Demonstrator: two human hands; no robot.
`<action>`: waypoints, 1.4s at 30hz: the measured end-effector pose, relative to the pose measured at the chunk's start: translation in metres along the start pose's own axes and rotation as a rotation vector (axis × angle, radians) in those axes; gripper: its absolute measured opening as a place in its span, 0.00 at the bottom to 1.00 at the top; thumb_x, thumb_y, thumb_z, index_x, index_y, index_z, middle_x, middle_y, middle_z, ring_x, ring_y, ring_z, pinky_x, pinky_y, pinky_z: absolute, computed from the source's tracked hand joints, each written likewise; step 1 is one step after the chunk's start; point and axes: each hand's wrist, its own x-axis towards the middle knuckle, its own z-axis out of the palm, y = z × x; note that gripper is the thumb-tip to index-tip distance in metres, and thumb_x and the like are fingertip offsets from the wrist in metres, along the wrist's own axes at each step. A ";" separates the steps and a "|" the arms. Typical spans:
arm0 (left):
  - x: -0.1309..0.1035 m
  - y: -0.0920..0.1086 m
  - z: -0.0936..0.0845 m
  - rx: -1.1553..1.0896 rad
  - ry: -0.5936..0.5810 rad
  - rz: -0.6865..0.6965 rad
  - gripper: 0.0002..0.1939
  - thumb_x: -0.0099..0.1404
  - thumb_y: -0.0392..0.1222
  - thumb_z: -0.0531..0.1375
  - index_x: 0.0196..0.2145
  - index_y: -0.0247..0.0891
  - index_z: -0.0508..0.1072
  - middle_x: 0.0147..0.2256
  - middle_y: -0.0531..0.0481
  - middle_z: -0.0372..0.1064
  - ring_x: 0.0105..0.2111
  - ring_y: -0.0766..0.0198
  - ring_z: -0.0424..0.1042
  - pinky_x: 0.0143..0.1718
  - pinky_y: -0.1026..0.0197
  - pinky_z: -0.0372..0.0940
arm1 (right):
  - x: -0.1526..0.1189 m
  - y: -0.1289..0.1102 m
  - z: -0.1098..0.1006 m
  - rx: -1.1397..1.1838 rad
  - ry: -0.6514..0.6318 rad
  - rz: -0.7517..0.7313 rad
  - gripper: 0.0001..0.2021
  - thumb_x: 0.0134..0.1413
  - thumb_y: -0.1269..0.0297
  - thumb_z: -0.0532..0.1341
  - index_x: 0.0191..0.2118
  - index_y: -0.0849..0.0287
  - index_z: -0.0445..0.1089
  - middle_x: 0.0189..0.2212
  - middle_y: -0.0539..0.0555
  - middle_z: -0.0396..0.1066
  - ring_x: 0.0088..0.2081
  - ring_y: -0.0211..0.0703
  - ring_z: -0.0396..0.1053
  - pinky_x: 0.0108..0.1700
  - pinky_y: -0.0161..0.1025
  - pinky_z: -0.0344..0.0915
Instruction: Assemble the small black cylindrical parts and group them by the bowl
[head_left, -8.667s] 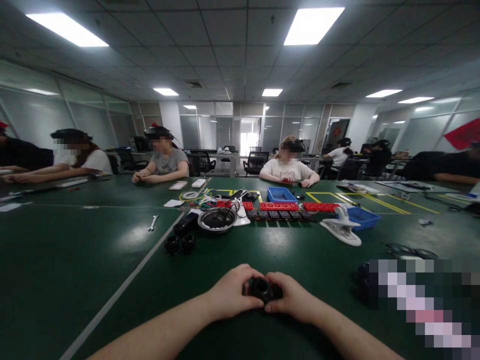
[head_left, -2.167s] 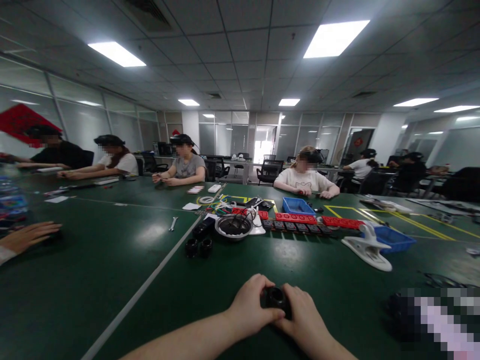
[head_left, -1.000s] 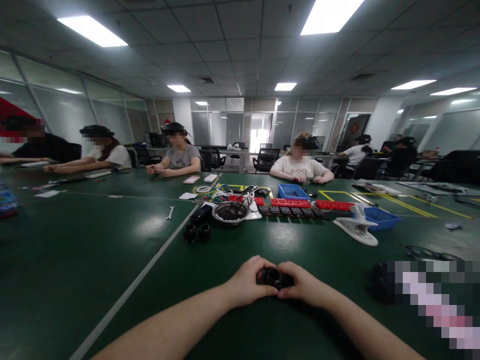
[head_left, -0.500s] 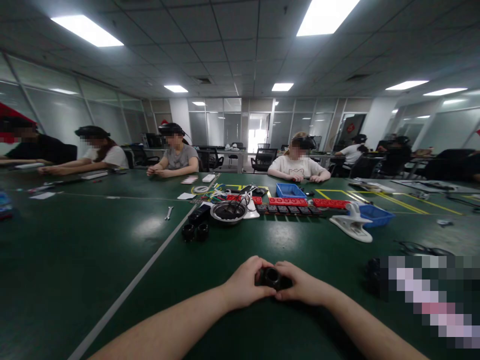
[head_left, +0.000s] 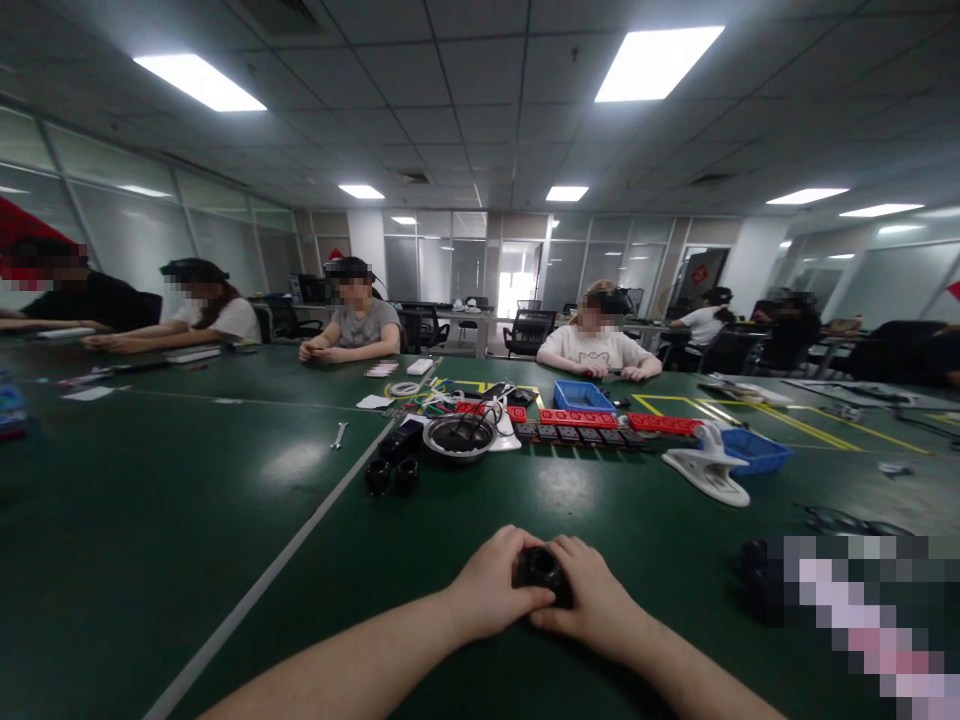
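A small black round part (head_left: 541, 567) with a hole in its top sits between my hands, low over the near middle of the green table. My left hand (head_left: 496, 580) grips it from the left, thumb across its near side. From the right, my right hand (head_left: 592, 590) curls around it with the thumb at its near edge. Whether it touches the table is hidden by my fingers. Two black round parts (head_left: 393, 477) of similar look stand farther off, left of centre.
Beyond my hands lie a round metal dish (head_left: 459, 437) with black cables, red strips (head_left: 577, 418), a white clamp-like stand (head_left: 709, 465) and blue bins (head_left: 582, 395). A wrench (head_left: 340, 435) lies to the left. Several people sit around the table (head_left: 247, 500).
My right hand has shifted slightly left and closed further around the black part. The view has tilted up a little, so the scene sits lower.
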 end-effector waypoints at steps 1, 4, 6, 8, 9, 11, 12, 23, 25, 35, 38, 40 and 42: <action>0.000 0.001 -0.002 -0.003 -0.023 0.021 0.20 0.47 0.37 0.63 0.40 0.39 0.66 0.37 0.51 0.61 0.35 0.64 0.62 0.34 0.65 0.58 | 0.000 0.002 -0.004 0.085 -0.054 -0.014 0.24 0.34 0.57 0.66 0.41 0.59 0.64 0.38 0.54 0.63 0.40 0.48 0.60 0.42 0.42 0.56; 0.000 0.001 -0.004 0.007 -0.076 0.073 0.19 0.49 0.37 0.62 0.41 0.41 0.66 0.38 0.52 0.61 0.35 0.64 0.62 0.35 0.65 0.58 | 0.001 0.010 -0.017 0.311 -0.228 -0.048 0.20 0.36 0.62 0.65 0.41 0.58 0.66 0.38 0.52 0.63 0.41 0.45 0.60 0.43 0.38 0.57; 0.000 0.001 -0.004 0.016 -0.086 0.086 0.20 0.48 0.38 0.63 0.41 0.41 0.66 0.38 0.52 0.61 0.35 0.64 0.62 0.35 0.65 0.58 | 0.002 0.014 -0.021 0.392 -0.277 -0.043 0.14 0.39 0.65 0.63 0.36 0.60 0.68 0.34 0.50 0.63 0.38 0.42 0.61 0.40 0.36 0.57; 0.000 0.000 -0.002 0.024 -0.072 0.069 0.21 0.47 0.40 0.64 0.40 0.40 0.67 0.37 0.52 0.61 0.34 0.64 0.62 0.33 0.65 0.58 | 0.003 0.015 -0.018 0.413 -0.251 -0.004 0.11 0.37 0.66 0.64 0.33 0.61 0.68 0.30 0.49 0.63 0.34 0.40 0.61 0.35 0.33 0.57; 0.000 0.000 0.000 0.029 -0.057 0.049 0.21 0.46 0.41 0.65 0.39 0.39 0.67 0.36 0.52 0.61 0.33 0.64 0.62 0.32 0.65 0.58 | 0.003 0.015 -0.015 0.398 -0.221 0.027 0.12 0.36 0.66 0.65 0.31 0.62 0.67 0.28 0.48 0.62 0.32 0.39 0.61 0.32 0.33 0.56; -0.001 -0.001 0.004 0.043 -0.003 -0.004 0.22 0.44 0.42 0.65 0.38 0.39 0.67 0.36 0.52 0.61 0.32 0.64 0.62 0.32 0.65 0.57 | 0.003 0.011 -0.006 0.302 -0.138 0.088 0.14 0.33 0.63 0.66 0.29 0.62 0.65 0.26 0.48 0.62 0.30 0.39 0.60 0.29 0.32 0.55; -0.001 -0.001 0.007 0.054 0.037 -0.030 0.22 0.44 0.42 0.66 0.38 0.39 0.67 0.36 0.52 0.61 0.33 0.64 0.62 0.32 0.65 0.57 | 0.002 0.008 -0.001 0.224 -0.082 0.113 0.14 0.33 0.62 0.65 0.28 0.61 0.64 0.26 0.48 0.62 0.29 0.39 0.60 0.29 0.33 0.54; -0.002 0.003 -0.001 0.086 -0.005 0.065 0.21 0.49 0.39 0.62 0.42 0.42 0.66 0.37 0.52 0.62 0.36 0.63 0.62 0.36 0.64 0.57 | 0.000 0.007 -0.002 0.210 -0.088 -0.031 0.24 0.36 0.61 0.64 0.44 0.58 0.63 0.38 0.53 0.64 0.40 0.46 0.61 0.42 0.40 0.56; -0.003 0.004 -0.003 0.095 -0.037 0.092 0.21 0.50 0.40 0.62 0.43 0.43 0.66 0.37 0.52 0.61 0.35 0.63 0.62 0.35 0.65 0.57 | 0.001 0.013 -0.011 0.334 -0.181 -0.083 0.19 0.40 0.61 0.63 0.42 0.58 0.66 0.37 0.52 0.64 0.40 0.44 0.61 0.42 0.39 0.57; 0.001 -0.006 0.009 0.106 0.122 -0.060 0.23 0.42 0.43 0.67 0.37 0.39 0.66 0.36 0.52 0.61 0.34 0.62 0.62 0.33 0.64 0.56 | 0.005 -0.002 0.008 0.013 0.050 0.134 0.12 0.35 0.64 0.64 0.28 0.62 0.64 0.28 0.52 0.62 0.32 0.44 0.60 0.33 0.38 0.57; 0.002 -0.006 0.009 0.102 0.132 -0.059 0.23 0.43 0.44 0.66 0.37 0.39 0.66 0.36 0.52 0.61 0.35 0.62 0.62 0.35 0.63 0.57 | 0.004 -0.004 0.012 -0.053 0.077 0.124 0.14 0.36 0.64 0.63 0.33 0.62 0.64 0.32 0.55 0.64 0.35 0.47 0.61 0.37 0.42 0.56; 0.002 -0.005 0.006 0.110 0.105 -0.021 0.21 0.44 0.43 0.66 0.37 0.40 0.66 0.36 0.52 0.62 0.36 0.61 0.62 0.37 0.62 0.57 | 0.004 -0.001 0.009 0.027 0.026 0.068 0.19 0.35 0.62 0.64 0.38 0.61 0.64 0.35 0.55 0.64 0.38 0.48 0.61 0.40 0.43 0.56; 0.002 -0.004 0.002 0.129 0.080 0.036 0.22 0.44 0.43 0.66 0.38 0.40 0.67 0.38 0.51 0.62 0.39 0.60 0.62 0.40 0.61 0.57 | 0.003 0.005 0.004 0.170 -0.052 -0.003 0.24 0.35 0.61 0.65 0.43 0.59 0.63 0.37 0.54 0.64 0.40 0.48 0.61 0.42 0.43 0.57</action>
